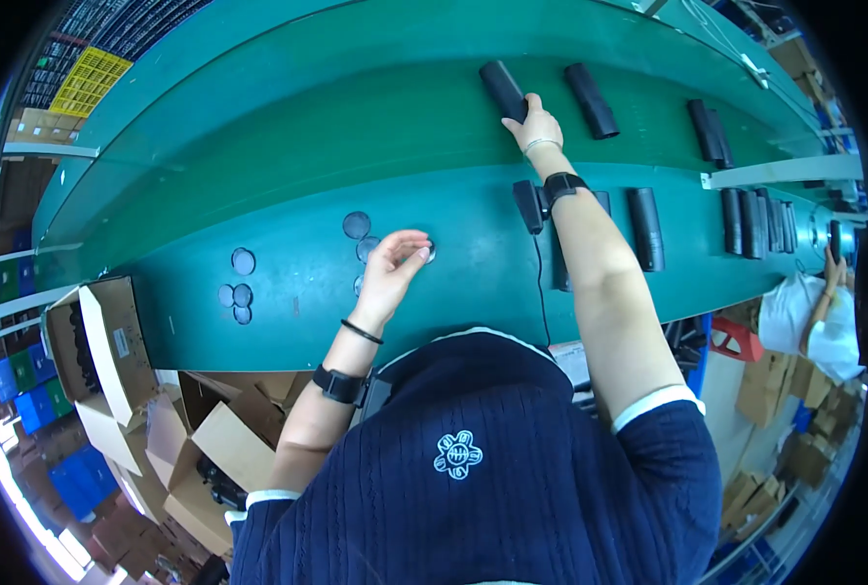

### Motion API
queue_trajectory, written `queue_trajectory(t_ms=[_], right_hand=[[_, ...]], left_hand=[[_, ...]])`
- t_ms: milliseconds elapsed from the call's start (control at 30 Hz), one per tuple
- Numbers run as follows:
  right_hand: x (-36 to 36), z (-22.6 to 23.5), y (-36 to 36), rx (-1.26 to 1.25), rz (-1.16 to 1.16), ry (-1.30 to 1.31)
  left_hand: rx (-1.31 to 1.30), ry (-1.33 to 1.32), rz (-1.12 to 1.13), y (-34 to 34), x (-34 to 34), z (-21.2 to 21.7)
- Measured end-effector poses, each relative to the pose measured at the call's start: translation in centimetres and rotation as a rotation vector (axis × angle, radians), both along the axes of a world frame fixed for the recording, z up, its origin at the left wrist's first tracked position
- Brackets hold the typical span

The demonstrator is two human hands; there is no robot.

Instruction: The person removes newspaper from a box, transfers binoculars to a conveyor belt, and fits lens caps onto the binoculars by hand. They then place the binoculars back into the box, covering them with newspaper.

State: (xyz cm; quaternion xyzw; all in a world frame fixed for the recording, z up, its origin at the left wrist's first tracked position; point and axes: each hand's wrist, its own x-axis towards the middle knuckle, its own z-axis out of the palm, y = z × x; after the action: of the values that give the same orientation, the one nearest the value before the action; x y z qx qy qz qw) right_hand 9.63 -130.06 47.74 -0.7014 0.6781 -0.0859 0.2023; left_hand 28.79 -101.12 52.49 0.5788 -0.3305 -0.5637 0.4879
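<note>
My right hand (pixel 537 127) reaches far over the green bench and grips the near end of a black tube (pixel 501 86). Close to my body, my left hand (pixel 397 271) pinches a small round disc (pixel 431 253) between thumb and fingers; only its rim shows. Beside that hand lie several dark round discs (pixel 357 225), one partly covered by the fingers. More such discs (pixel 243 260) are spread farther left on the bench. Another black tube (pixel 591 100) rests just right of my right hand.
Black tubes (pixel 645 229) lie at the right, several in a row (pixel 746 222). Under my right forearm a cable (pixel 541 292) runs down the green bench (pixel 473 292). Open cardboard boxes (pixel 112 351) stand at the left edge. Another person (pixel 809 317) works at the far right.
</note>
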Motion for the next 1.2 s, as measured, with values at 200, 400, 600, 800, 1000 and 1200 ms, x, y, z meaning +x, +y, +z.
queue_trajectory(t_ms=[200,400,600,800,1000,1200], right_hand=[[-8.2,1.3,0.8,-0.177,0.113,-0.028],[-10.4,4.4,16.9,0.185,0.109,0.508],[-6.4,5.5,22.6,0.046,0.386,-0.045],[-6.0,4.4,23.4,0.411,0.119,-0.989],[-4.3,6.0,23.5,0.73,0.159,-1.158],[-4.2,6.3,24.9,0.761,0.084,-1.274]], left_hand=[[0.086,0.057,0.086,0.9,1.5,-1.4],[0.251,0.211,-0.116,-1.7,-2.3,-3.5],[0.181,0.088,-0.311,-3.7,-6.8,-3.1],[-0.104,0.015,-0.387,-1.1,-3.8,-0.9],[-0.26,-0.244,-0.504,0.3,-2.7,1.0],[-0.221,-0.034,-0.509,1.4,-2.4,0.4]])
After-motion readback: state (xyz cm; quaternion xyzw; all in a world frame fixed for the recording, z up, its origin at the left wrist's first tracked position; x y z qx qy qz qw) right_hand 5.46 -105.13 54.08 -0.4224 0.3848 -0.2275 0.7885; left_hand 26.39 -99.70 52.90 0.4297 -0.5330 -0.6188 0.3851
